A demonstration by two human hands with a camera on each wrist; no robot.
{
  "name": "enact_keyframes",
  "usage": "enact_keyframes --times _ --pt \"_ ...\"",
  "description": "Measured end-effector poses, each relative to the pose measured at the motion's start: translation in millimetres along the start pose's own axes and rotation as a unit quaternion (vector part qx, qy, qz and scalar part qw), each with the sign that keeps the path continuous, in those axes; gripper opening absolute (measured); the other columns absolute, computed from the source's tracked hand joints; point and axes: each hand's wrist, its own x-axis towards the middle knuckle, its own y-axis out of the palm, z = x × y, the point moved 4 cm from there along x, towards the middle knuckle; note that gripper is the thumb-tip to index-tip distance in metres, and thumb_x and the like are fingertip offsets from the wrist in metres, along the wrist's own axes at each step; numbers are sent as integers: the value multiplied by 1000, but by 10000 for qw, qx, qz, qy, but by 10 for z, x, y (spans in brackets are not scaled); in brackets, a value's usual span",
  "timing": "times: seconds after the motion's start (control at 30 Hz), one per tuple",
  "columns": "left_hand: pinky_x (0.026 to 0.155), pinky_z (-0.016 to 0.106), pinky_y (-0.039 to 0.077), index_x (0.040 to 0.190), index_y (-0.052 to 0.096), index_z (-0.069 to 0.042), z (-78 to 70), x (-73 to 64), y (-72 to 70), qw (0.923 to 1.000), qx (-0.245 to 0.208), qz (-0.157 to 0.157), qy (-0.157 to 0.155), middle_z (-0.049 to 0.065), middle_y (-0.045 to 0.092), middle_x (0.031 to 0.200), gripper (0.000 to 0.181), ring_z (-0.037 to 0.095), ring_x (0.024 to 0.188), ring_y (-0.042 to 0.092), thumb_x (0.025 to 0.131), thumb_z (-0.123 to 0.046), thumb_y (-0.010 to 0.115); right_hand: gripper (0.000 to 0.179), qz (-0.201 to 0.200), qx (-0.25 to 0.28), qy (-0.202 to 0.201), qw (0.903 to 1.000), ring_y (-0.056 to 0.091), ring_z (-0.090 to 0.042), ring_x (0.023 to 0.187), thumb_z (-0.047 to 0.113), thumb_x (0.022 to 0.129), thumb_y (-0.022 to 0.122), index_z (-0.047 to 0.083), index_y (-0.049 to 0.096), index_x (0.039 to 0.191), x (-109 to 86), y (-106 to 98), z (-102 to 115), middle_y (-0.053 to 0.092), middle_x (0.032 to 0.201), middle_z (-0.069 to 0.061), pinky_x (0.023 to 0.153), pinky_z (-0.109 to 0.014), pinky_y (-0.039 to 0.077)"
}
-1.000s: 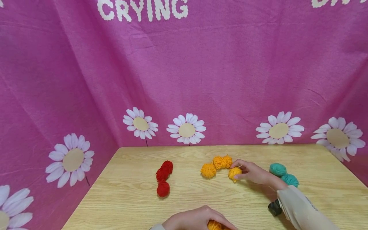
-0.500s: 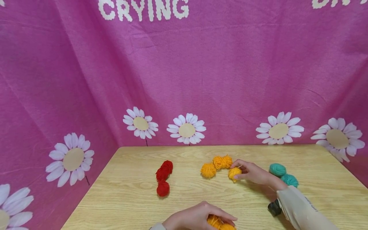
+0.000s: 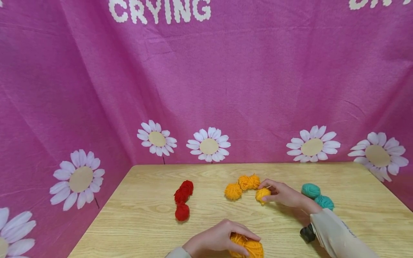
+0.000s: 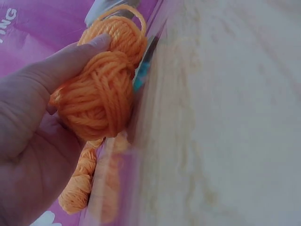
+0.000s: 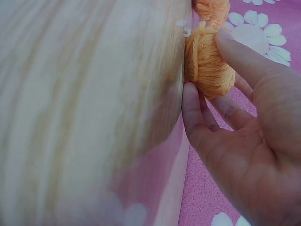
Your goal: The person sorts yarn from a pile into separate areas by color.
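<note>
My left hand (image 3: 219, 236), near the table's front, grips an orange-yellow bundle of yarn (image 3: 253, 248) between thumb and fingers. Two rounded lobes of that bundle show in the left wrist view; whether they are one skein or two balls I cannot tell. Farther back, my right hand (image 3: 284, 194) holds a small yellow ball of yarn (image 5: 210, 61) with thumb and fingertips around it, on or just at the tabletop. Beside that ball lie more orange-yellow yarn bundles, a twisted one (image 3: 249, 182) and a rounder one (image 3: 233, 191), forming an arc with it.
Red yarn bundles (image 3: 183, 212) lie in a short row on the left of the wooden table (image 3: 145, 222). Teal yarn balls (image 3: 311, 190) sit behind the right forearm. A black object (image 3: 308, 233) is at the right wrist. A pink flowered cloth (image 3: 251, 89) hangs behind.
My left hand has moved forward over the table with the orange-yellow yarn bundle, which now shows more fully. The right hand keeps its place on the yellow ball of yarn.
</note>
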Motion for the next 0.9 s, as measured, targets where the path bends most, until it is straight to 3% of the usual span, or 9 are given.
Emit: enact_keyframes --times 0.53,0.73,0.9 --pt "104 16 44 131 64 -15 93 59 -95 9987 73 -489 -142 -5 67 129 41 -4 117 59 91 -24 68 28 -55 -95 -18 9999 56 -24 114 24 94 65 9 58 117 -1 -5 7 61 123 -12 91 -25 49" --pt "103 17 46 130 65 -14 117 98 -138 9957 430 -817 84 -2 69 127 42 -2 116 61 89 -25 70 27 -86 -149 3 9999 56 -29 117 24 94 65 11 59 116 3 5 -14 61 122 -10 93 -30 49" --pt "102 17 46 129 65 -14 207 164 -181 9924 101 -1220 -91 -1 68 127 42 0 116 61 89 -24 71 27 -33 7 50 10000 56 -30 117 24 95 64 11 58 117 -2 4 -4 61 124 -11 92 -28 49"
